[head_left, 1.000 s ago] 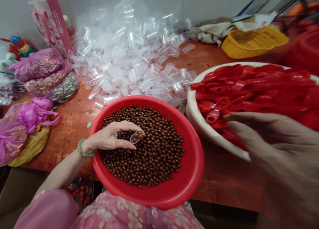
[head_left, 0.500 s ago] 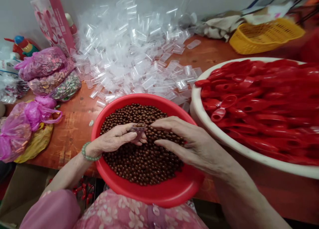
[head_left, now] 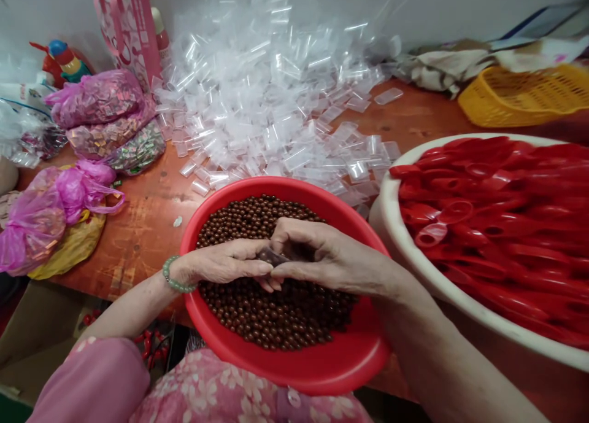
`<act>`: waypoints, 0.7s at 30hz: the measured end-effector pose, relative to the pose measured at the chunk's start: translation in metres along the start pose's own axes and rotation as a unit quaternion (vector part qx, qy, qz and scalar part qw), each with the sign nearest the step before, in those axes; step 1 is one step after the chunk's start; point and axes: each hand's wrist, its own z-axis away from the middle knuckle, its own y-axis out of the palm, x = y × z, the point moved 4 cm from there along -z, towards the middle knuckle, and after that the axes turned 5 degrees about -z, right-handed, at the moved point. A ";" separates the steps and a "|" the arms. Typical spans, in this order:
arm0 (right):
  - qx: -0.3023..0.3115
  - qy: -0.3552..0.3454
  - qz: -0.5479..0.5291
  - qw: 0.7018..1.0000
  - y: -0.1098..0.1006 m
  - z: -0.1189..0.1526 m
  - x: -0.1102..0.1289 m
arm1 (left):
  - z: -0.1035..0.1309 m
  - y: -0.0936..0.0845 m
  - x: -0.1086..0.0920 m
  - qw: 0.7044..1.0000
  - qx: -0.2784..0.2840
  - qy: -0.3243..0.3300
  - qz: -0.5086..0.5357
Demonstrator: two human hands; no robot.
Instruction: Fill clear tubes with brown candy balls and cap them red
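Over a red basin (head_left: 340,371) of brown round beads (head_left: 271,325), my two hands meet. My left hand (head_left: 230,260), with a green bead bracelet on its wrist, pinches a small see-through plastic container (head_left: 272,257) that looks dark inside. My right hand (head_left: 331,257) is curled at the container's other end, its thumb and forefinger closed on it. Its fingers partly cover the container, and whatever else may be in them is hidden.
Clear plastic sleeves (head_left: 276,104) lie heaped behind the basin. To the right stands a white tub (head_left: 391,208) of red plastic spoon-shaped pieces (head_left: 515,226). A yellow basket (head_left: 524,97) sits at the back right. Pink bags (head_left: 99,97) of small packets lie left on the wooden table (head_left: 142,208).
My right hand has moved in from its open pose and closed at the small container. The container has tilted. The view has swung left, so the surroundings appear farther right.
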 end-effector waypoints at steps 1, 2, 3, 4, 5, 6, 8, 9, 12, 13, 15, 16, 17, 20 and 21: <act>-0.006 0.015 -0.016 1.000 0.001 0.000 -0.002 | 0.000 0.000 0.001 1.000 0.001 -0.001 0.015; -0.016 0.028 -0.035 0.999 0.002 0.001 -0.003 | -0.001 -0.001 0.003 0.999 0.000 -0.004 0.033; -0.030 0.040 -0.052 0.997 0.002 0.002 -0.005 | -0.001 -0.002 0.004 0.999 -0.001 -0.007 0.051; -0.045 0.048 -0.062 0.996 0.002 0.003 -0.007 | -0.001 -0.003 0.005 0.998 -0.005 -0.012 0.068; -0.061 0.055 -0.065 0.995 0.002 0.005 -0.009 | -0.002 -0.004 0.006 0.996 -0.009 -0.017 0.082; -0.077 0.058 -0.062 0.993 0.002 0.007 -0.011 | -0.002 -0.005 0.007 0.996 -0.011 -0.022 0.091; -0.093 0.056 -0.043 0.993 0.000 0.013 -0.012 | -0.001 -0.007 0.005 0.994 -0.023 -0.022 0.106; -0.093 0.053 -0.028 0.994 0.000 0.017 -0.011 | 0.000 -0.007 0.003 0.993 -0.035 -0.018 0.107; -0.102 0.031 0.073 0.992 -0.001 0.035 -0.002 | 0.005 -0.005 -0.007 0.993 -0.084 0.006 0.078; -0.111 0.025 0.112 0.987 -0.002 0.043 0.002 | 0.008 -0.004 -0.011 0.992 -0.106 0.022 0.066; -0.145 0.021 0.159 0.976 -0.006 0.061 0.007 | 0.016 -0.003 -0.018 0.987 -0.146 0.052 0.045; -0.167 0.023 0.168 0.971 -0.009 0.071 0.009 | 0.019 -0.003 -0.021 0.985 -0.161 0.056 0.027; -0.195 0.031 0.179 0.964 -0.013 0.082 0.009 | 0.022 -0.003 -0.023 0.984 -0.170 0.055 0.005; -0.297 0.084 0.275 0.910 -0.033 0.113 0.002 | 0.024 -0.004 -0.025 0.979 -0.193 0.048 -0.040; -0.320 0.110 0.326 0.883 -0.041 0.121 -0.003 | 0.023 -0.003 -0.025 0.978 -0.198 0.045 -0.040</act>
